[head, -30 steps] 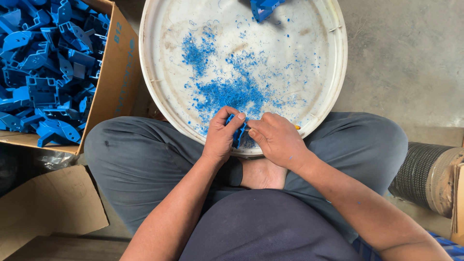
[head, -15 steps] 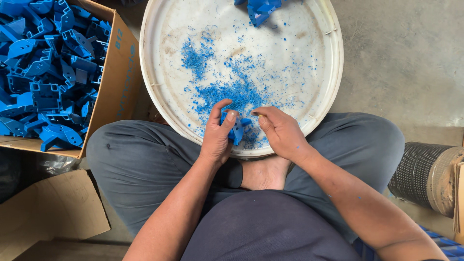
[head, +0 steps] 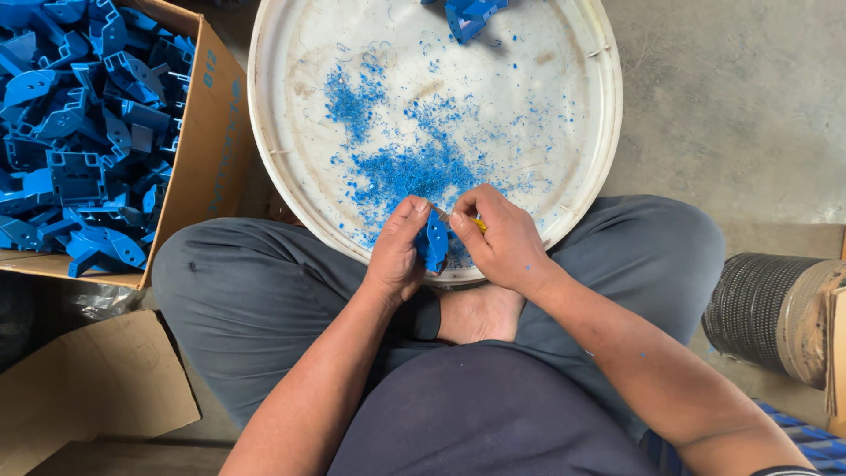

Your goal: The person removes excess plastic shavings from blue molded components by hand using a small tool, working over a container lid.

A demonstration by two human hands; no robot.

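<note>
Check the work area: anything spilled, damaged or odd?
Blue shavings lie scattered across the white round tray, thickest near the left hand and right hand holding a blue plastic part. Nothing looks damaged.

White tray [head: 582, 53]: centre open, only loose blue shavings [head: 414, 167]. Far rim blocked by blue parts [head: 471, 13]. Left of tray, cardboard box [head: 207, 150] wall stands close. Right of tray, bare concrete floor [head: 731, 97]; ribbed cylinder [head: 762, 308], possibly a hose, below it.
</note>
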